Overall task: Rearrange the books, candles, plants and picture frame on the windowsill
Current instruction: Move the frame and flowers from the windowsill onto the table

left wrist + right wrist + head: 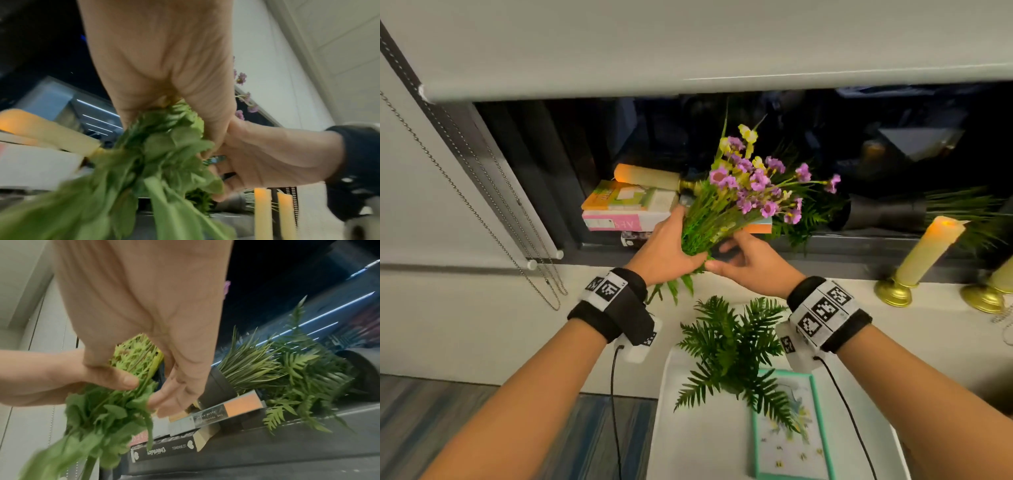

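The left hand is wrapped around the stems of the flower bunch, holding it tilted over the windowsill in front of the stack of books, on which 1 candle lies flat. The right hand touches the lower stems with relaxed, nearly straight fingers. A fern and the picture frame sit nearer the person, and 2 upright candles stand at the right.
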